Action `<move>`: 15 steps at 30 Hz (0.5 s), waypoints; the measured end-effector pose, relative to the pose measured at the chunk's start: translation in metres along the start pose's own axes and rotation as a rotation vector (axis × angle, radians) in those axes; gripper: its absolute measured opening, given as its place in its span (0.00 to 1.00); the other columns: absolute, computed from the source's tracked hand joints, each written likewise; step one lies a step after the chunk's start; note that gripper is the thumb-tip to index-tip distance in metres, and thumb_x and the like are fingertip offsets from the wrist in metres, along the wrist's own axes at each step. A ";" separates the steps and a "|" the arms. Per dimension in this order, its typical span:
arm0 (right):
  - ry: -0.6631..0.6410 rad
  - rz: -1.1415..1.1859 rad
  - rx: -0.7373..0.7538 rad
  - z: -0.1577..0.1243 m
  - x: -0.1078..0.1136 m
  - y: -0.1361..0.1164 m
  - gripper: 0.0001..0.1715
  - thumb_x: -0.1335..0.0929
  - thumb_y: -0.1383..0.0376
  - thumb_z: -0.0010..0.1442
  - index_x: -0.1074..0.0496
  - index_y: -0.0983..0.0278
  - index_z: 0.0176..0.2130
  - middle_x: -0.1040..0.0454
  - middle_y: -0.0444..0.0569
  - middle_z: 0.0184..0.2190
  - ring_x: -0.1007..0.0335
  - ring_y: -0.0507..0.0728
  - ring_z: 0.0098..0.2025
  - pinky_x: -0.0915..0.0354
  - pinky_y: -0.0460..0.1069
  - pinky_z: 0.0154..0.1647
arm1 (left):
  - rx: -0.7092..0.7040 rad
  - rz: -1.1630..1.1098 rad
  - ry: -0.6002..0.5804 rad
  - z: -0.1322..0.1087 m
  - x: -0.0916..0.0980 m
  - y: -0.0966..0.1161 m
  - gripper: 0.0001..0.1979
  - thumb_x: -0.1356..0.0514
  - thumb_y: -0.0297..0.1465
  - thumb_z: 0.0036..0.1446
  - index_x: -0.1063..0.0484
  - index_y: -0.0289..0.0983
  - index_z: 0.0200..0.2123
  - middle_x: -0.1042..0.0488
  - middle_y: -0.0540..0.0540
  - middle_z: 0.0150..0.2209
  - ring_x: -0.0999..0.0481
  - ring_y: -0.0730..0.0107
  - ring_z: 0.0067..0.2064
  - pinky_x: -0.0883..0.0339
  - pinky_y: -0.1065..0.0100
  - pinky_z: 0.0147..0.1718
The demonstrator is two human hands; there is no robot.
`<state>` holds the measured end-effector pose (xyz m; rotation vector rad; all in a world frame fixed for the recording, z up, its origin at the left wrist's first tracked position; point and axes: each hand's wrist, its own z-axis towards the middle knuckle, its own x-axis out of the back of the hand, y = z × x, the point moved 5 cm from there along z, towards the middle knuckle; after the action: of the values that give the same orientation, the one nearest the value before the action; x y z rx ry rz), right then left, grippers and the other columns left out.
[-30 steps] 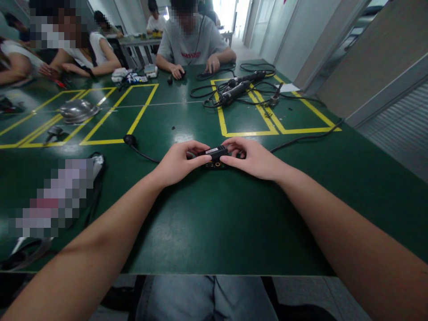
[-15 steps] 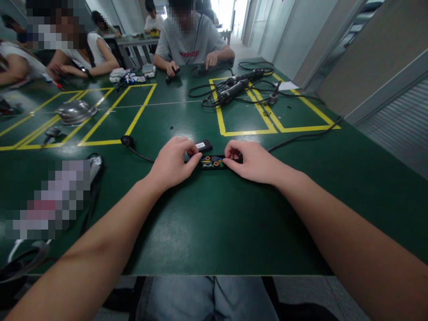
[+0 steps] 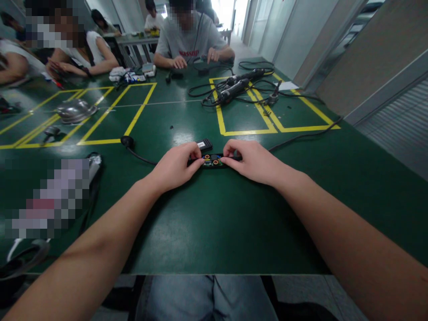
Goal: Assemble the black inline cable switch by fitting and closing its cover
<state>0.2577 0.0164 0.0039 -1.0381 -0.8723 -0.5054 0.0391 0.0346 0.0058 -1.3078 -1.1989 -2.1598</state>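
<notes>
An open black casing (image 3: 214, 161) with a small circuit board and copper-coloured coils inside lies on the green table. My left hand (image 3: 179, 166) pinches its left end between thumb and fingers. At the right end, the thumb and curled fingers of my right hand (image 3: 250, 159) grip the casing. Just behind it lies a black cover with a white label (image 3: 203, 145), partly hidden by my left fingers. A black cable runs out past each hand; the left one ends in a round black plug (image 3: 127, 141).
Black tools with coiled cables (image 3: 234, 89) lie at the back right, inside yellow tape lines. A metal bowl-like part (image 3: 76, 110) is at the left, with a blurred pinkish item (image 3: 56, 196) nearer. Several people sit across and beyond the green table (image 3: 207, 223).
My left hand has shifted slightly down and right at the casing's left end. Across the table, a person's hand has let go of a black object and lies flatter.
</notes>
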 end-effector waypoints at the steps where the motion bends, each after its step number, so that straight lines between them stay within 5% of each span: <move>1: 0.010 -0.009 0.009 0.000 0.000 0.000 0.06 0.24 0.64 0.70 0.24 0.59 0.41 0.18 0.48 0.39 0.25 0.59 0.38 0.35 0.53 0.42 | -0.002 -0.012 0.007 0.000 0.000 0.000 0.08 0.36 0.37 0.69 0.26 0.40 0.38 0.23 0.47 0.36 0.26 0.62 0.37 0.33 0.62 0.41; 10: 0.026 0.062 0.033 0.000 0.005 0.007 0.05 0.25 0.62 0.69 0.18 0.59 0.38 0.17 0.49 0.36 0.25 0.60 0.37 0.31 0.55 0.43 | -0.097 -0.074 0.035 -0.002 0.008 -0.003 0.07 0.37 0.31 0.68 0.20 0.38 0.37 0.22 0.46 0.39 0.25 0.64 0.37 0.29 0.60 0.44; 15: -0.013 0.188 -0.028 0.006 0.005 0.019 0.07 0.22 0.61 0.66 0.15 0.58 0.35 0.15 0.48 0.36 0.23 0.60 0.37 0.29 0.56 0.44 | -0.137 -0.031 0.042 -0.001 0.011 -0.007 0.07 0.33 0.33 0.70 0.15 0.39 0.38 0.18 0.43 0.47 0.21 0.56 0.50 0.26 0.52 0.57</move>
<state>0.2720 0.0298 -0.0009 -1.1371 -0.7721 -0.3535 0.0280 0.0397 0.0117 -1.2985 -1.0782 -2.3157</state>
